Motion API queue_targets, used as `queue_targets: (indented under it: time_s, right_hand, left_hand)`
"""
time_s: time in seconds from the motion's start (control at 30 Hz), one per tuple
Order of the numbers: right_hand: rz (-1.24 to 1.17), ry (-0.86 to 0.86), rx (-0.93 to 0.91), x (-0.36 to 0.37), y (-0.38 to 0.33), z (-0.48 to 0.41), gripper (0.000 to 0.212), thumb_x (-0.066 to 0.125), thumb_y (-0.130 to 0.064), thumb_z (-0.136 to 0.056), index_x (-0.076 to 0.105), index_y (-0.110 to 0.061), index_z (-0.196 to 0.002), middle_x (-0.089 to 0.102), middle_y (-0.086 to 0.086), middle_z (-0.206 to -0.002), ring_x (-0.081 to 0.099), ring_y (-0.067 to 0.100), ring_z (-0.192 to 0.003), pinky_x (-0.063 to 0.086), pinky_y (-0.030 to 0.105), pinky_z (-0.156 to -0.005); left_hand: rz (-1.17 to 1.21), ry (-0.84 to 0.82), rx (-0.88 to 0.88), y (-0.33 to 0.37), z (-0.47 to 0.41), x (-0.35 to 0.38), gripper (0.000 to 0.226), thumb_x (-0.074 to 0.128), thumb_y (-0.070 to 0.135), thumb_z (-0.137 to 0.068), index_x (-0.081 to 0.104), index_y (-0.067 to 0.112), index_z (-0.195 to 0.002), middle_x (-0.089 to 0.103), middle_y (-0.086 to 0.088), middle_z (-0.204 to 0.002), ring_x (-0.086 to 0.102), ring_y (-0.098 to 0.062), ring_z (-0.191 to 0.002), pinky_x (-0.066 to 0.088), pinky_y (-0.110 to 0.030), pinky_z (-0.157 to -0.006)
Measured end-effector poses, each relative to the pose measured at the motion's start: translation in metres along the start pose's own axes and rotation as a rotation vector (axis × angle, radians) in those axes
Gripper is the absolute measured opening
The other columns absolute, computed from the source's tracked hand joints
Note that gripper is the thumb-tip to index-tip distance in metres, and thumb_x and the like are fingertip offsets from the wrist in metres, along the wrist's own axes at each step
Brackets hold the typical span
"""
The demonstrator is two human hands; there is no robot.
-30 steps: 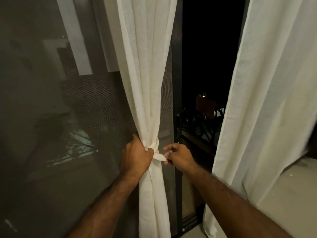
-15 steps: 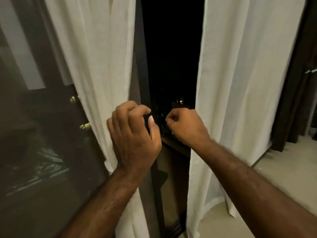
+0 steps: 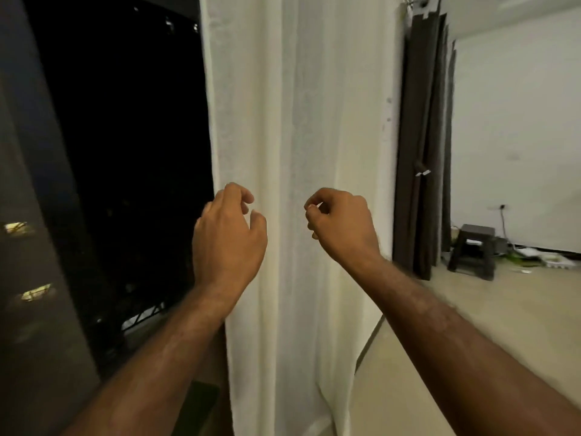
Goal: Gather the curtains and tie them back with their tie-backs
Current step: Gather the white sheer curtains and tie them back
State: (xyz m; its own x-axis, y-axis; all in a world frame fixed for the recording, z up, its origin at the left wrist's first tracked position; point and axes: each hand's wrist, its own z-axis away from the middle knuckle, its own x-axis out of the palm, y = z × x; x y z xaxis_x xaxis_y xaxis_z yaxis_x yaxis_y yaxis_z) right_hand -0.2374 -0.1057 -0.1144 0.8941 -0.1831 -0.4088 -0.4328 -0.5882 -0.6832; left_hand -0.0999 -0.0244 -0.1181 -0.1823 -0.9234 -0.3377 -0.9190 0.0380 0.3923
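Note:
A white sheer curtain [image 3: 298, 121] hangs loose and ungathered straight ahead, reaching the floor. My left hand [image 3: 228, 234] is raised in front of the curtain's left edge, fingers loosely curled, holding nothing. My right hand [image 3: 341, 225] hovers before the curtain's middle, fingers curled, thumb near the forefinger, nothing visible in it. Neither hand touches the fabric as far as I can tell. No tie-back for this curtain shows. A dark brown curtain [image 3: 423, 146] hangs gathered at the right, with a tie [image 3: 419, 169] around it.
A dark open doorway [image 3: 125, 136] to a night balcony lies left of the white curtain, with a door frame [image 3: 34, 215] at far left. A small dark stool [image 3: 474, 250] and cables lie on the beige floor [image 3: 503, 309] by the white wall at right.
My view has swung right, from the tied left white curtain to the loose right one. Both hands let go of the knot and now hover before the right curtain.

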Motion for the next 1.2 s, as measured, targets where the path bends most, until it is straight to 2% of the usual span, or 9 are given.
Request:
queue_targets:
  time_s: [0.2, 0.4, 0.5, 0.7, 0.83, 0.9, 1.03, 1.13, 1.2]
  right_hand:
    - [0.047, 0.125, 0.100, -0.013, 0.070, -0.074, 0.023, 0.050, -0.025, -0.089, 0.072, -0.026, -0.092, 0.074, -0.004, -0.083, 0.071, 0.019, -0.073, 0.062, 0.040, -0.073]
    - [0.045, 0.174, 0.166, -0.007, 0.132, -0.140, 0.027, 0.056, -0.026, -0.092, 0.066, -0.023, -0.116, 0.064, -0.012, -0.087, 0.066, 0.017, -0.088, 0.059, 0.041, -0.082]
    - [0.027, 0.182, 0.182, 0.002, 0.162, -0.179, 0.039, 0.060, -0.028, -0.094, 0.056, -0.019, -0.131, 0.067, -0.001, -0.113, 0.064, 0.016, -0.099, 0.055, 0.037, -0.086]
    - [-0.070, 0.217, 0.281, 0.013, 0.212, -0.254, 0.070, 0.068, -0.035, -0.092, 0.035, -0.017, -0.151, 0.049, 0.010, -0.149, 0.053, 0.023, -0.129, 0.043, 0.033, -0.098]
    - [-0.174, 0.203, 0.317, 0.024, 0.243, -0.309, 0.085, 0.072, -0.037, -0.091, 0.023, -0.016, -0.157, 0.036, 0.010, -0.160, 0.040, 0.026, -0.145, 0.037, 0.037, -0.111]
    - [-0.195, 0.206, 0.329, 0.030, 0.257, -0.332, 0.089, 0.072, -0.038, -0.090, 0.019, -0.015, -0.159, 0.033, 0.012, -0.161, 0.038, 0.028, -0.146, 0.036, 0.038, -0.113]
    - [-0.211, 0.203, 0.356, 0.045, 0.308, -0.402, 0.099, 0.074, -0.043, -0.087, 0.013, -0.015, -0.160, 0.026, 0.012, -0.164, 0.034, 0.031, -0.148, 0.036, 0.045, -0.117]
    - [-0.281, 0.184, 0.367, 0.054, 0.339, -0.443, 0.107, 0.077, -0.048, -0.084, 0.010, -0.015, -0.160, 0.025, 0.009, -0.165, 0.033, 0.030, -0.149, 0.034, 0.047, -0.119]
    - [-0.336, 0.167, 0.353, 0.060, 0.354, -0.466, 0.106, 0.078, -0.050, -0.081, 0.015, -0.016, -0.159, 0.038, 0.007, -0.159, 0.042, 0.028, -0.143, 0.040, 0.044, -0.114]
  left_hand:
    - [0.016, -0.054, 0.031, 0.015, -0.051, 0.088, 0.030, 0.058, 0.033, -0.091, 0.049, 0.021, -0.116, 0.054, 0.001, -0.119, 0.050, -0.024, -0.111, 0.043, -0.042, -0.091]
    - [-0.049, 0.016, 0.081, 0.003, -0.094, 0.170, 0.068, 0.070, 0.046, -0.081, 0.039, 0.018, -0.136, 0.039, -0.009, -0.139, 0.041, -0.030, -0.125, 0.035, -0.048, -0.101]
    - [-0.063, 0.053, 0.122, -0.009, -0.114, 0.206, 0.086, 0.077, 0.046, -0.074, 0.031, 0.018, -0.141, 0.029, -0.012, -0.149, 0.035, -0.033, -0.132, 0.032, -0.052, -0.103]
    - [-0.045, 0.011, 0.175, -0.031, -0.150, 0.257, 0.097, 0.078, 0.022, -0.076, 0.018, 0.029, -0.151, 0.013, -0.014, -0.156, 0.038, -0.038, -0.125, 0.043, -0.056, -0.093]
    - [-0.012, -0.009, 0.221, -0.038, -0.170, 0.295, 0.084, 0.063, -0.012, -0.074, 0.040, 0.028, -0.144, 0.011, -0.009, -0.155, 0.040, -0.030, -0.118, 0.053, -0.050, -0.082]
    - [0.019, -0.028, 0.184, -0.039, -0.181, 0.310, 0.076, 0.059, -0.018, -0.072, 0.051, 0.021, -0.137, 0.015, -0.006, -0.153, 0.041, -0.027, -0.116, 0.056, -0.046, -0.078]
    - [0.022, 0.042, 0.172, -0.039, -0.208, 0.366, 0.056, 0.063, 0.001, -0.084, 0.050, 0.007, -0.137, 0.027, -0.011, -0.147, 0.042, -0.034, -0.121, 0.050, -0.048, -0.093]
    - [-0.028, 0.086, 0.152, -0.039, -0.226, 0.395, 0.067, 0.071, 0.025, -0.085, 0.043, 0.004, -0.143, 0.032, -0.015, -0.145, 0.041, -0.036, -0.122, 0.043, -0.050, -0.101]
    - [-0.061, 0.114, 0.132, -0.037, -0.235, 0.412, 0.073, 0.071, 0.034, -0.084, 0.042, 0.004, -0.143, 0.033, -0.015, -0.145, 0.040, -0.038, -0.123, 0.044, -0.053, -0.099]
